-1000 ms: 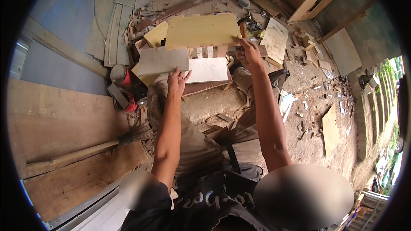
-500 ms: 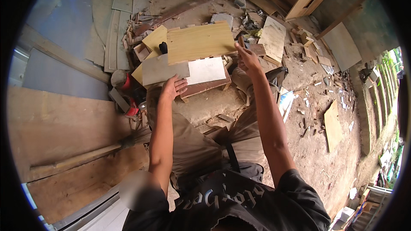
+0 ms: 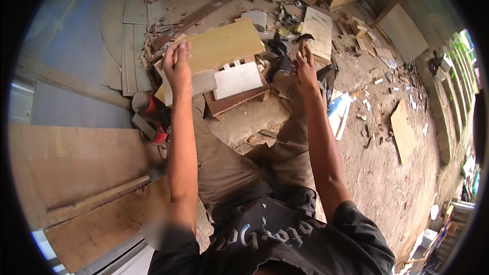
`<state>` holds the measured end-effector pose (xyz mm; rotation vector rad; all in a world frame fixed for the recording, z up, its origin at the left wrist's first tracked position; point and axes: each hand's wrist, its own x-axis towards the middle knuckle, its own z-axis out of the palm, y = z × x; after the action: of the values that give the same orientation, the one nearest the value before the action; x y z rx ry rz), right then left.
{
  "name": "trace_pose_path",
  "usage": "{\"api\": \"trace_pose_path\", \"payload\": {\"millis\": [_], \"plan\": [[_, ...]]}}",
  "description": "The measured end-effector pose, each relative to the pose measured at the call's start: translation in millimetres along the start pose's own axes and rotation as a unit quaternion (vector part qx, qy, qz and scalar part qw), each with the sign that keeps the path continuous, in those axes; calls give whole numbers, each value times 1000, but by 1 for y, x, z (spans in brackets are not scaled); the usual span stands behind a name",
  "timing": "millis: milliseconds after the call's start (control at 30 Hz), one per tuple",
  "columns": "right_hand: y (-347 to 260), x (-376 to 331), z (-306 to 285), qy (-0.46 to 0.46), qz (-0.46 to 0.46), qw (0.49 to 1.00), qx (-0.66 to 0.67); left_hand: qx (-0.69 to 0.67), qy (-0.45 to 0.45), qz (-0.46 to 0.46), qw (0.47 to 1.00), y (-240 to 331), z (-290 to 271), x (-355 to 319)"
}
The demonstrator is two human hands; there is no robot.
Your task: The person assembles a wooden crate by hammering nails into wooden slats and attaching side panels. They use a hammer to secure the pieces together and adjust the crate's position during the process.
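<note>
A wide yellowish wooden board [image 3: 226, 43] lies tilted across a low work stand, its right end farther from me. My left hand [image 3: 178, 63] is closed at the board's left end, fingers bent over the edge; its palm side is hidden. My right hand [image 3: 305, 69] is closed round a hammer [image 3: 305, 37], whose dark curved head sticks up beyond the fingers, right of the board and apart from it. On the near side, a white block [image 3: 238, 80] rests on the reddish-brown stand [image 3: 238, 99], beside a grey panel [image 3: 205, 82] partly covered by my left arm.
Red containers [image 3: 147, 107] stand left of my knee. Wood scraps and offcuts litter the floor, with a pale panel [image 3: 318, 33] at the far right and a loose board [image 3: 404, 131] nearer. Large sheets [image 3: 76, 107] lean along the left, and a broom handle [image 3: 97, 193] lies below them.
My left hand has gone from the grey panel up to the wooden board's left end. The board has shifted left and turned. My right hand has moved away from the board's right end with the hammer.
</note>
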<state>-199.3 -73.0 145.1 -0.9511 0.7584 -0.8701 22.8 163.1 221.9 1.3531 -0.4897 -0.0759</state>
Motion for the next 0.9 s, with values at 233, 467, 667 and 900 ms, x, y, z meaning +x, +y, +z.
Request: {"api": "trace_pose_path", "payload": {"millis": [233,467,667,900], "plan": [[-29,-7,-17,-4,71,994,78,245,-82,165,952,-22,30,10],[45,5,-4,-86,111,983,119,470,-69,69,877,-77,-32,28],[55,17,44,-123,179,975,52,460,-131,-2,879,-98,-30,20],[45,14,73,-97,152,984,3,398,-163,-45,902,-89,-34,35]]}}
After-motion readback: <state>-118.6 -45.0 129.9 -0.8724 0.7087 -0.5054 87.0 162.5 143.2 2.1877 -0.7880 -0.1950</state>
